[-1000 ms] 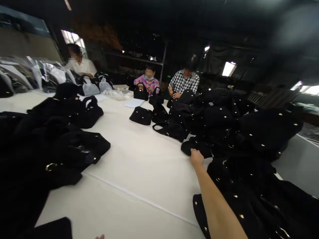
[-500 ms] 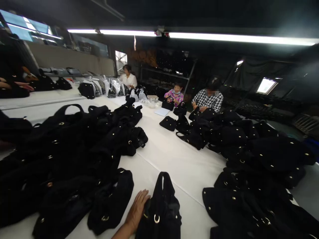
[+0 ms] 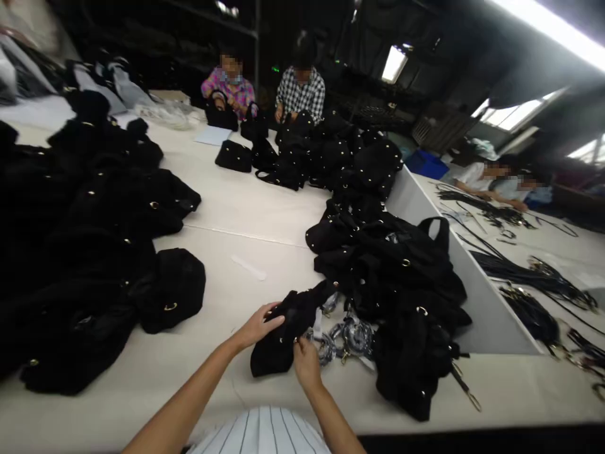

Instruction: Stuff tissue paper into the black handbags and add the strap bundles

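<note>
A black bag (image 3: 278,347) with small gold studs lies on the white table (image 3: 227,202) in front of me. My left hand (image 3: 259,326) rests on its upper left side, fingers against the fabric and thumb laid across it. At the bag's right edge, my right hand (image 3: 306,358) has its fingers closed on the fabric. Just right of that hand lie coiled straps in clear plastic (image 3: 354,337), with some metal clasps showing.
Black bags pile up at the left (image 3: 94,252) and right (image 3: 401,271). A grey divider (image 3: 491,309) borders the right pile, with dark straps (image 3: 534,277) beyond. Several people sit farther back. A blue bin (image 3: 426,164) stands behind the divider.
The view has swung to the right and down. My right hand has come into view, closed on a bag. My left hand was beside a standing bag and now lies on one lying down.
</note>
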Tool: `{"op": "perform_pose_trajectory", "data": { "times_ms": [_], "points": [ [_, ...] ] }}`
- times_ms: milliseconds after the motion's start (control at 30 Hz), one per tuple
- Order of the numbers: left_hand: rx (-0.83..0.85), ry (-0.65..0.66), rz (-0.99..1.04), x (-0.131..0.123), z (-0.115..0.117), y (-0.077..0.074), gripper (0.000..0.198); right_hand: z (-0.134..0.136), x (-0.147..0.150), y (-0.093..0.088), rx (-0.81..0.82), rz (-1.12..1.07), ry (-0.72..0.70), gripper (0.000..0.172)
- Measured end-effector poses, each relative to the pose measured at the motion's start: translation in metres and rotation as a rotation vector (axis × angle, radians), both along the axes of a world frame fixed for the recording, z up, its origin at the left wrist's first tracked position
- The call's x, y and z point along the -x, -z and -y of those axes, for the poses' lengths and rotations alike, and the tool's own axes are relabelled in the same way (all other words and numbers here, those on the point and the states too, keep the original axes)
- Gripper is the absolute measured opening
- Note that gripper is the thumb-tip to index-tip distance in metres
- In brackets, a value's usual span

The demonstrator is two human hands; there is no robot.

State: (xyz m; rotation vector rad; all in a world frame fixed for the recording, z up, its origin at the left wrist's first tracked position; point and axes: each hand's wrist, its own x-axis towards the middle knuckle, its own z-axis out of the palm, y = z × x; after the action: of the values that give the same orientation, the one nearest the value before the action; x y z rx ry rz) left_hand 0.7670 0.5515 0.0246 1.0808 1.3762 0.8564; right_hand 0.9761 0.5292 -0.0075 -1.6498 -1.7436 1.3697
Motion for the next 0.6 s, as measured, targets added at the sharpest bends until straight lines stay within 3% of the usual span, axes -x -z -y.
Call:
{"op": "perform_pose_trajectory", "data": {
  "times_ms": [133,300,400,600],
  "points": [
    [-0.041,0.04,-0.09,-0.006,0.006,-0.014,0.076,0.007,0.001,-0.013,0.111,-0.219,0.179,0.031],
    [-0.095,0.032,-0.171,-0.026,0.012,-0.015,0.067,0.01,-0.005,-0.016,0.186,-0.395,0.256,0.046],
    [-0.049,0.042,-0.183,-0.026,0.013,-0.021,0.063,0.006,-0.008,-0.011,0.146,-0.421,0.214,0.044],
    [0.156,0.225,-0.096,0.007,0.02,-0.056,0.056,0.022,-0.004,-0.013,-0.012,-0.367,-0.009,0.029]
  ]
}}
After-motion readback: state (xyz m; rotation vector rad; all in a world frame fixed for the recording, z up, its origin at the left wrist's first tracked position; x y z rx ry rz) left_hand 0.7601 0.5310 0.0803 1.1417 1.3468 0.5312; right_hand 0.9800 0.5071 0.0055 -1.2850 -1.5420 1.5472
